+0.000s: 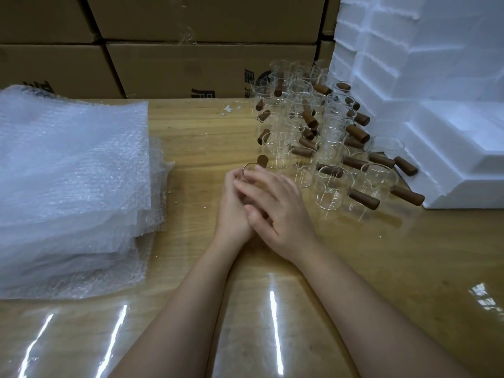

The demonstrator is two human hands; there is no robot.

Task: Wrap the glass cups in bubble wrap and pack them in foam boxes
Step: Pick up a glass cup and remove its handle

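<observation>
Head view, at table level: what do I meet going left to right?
Bubble wrap stack → left hand and right hand, overlapping, on the held cup → cluster of glass cups with wooden handles → foam boxes.

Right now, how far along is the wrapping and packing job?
Done: nothing that shows. No wrapped cup is in view, and the foam box has nothing visible in its recess.
In hand: the left hand holds one bare glass cup mid-table, with the right hand laid over it.
Left: the cluster of unwrapped cups beside the foam, plus the full bubble wrap stack.
</observation>
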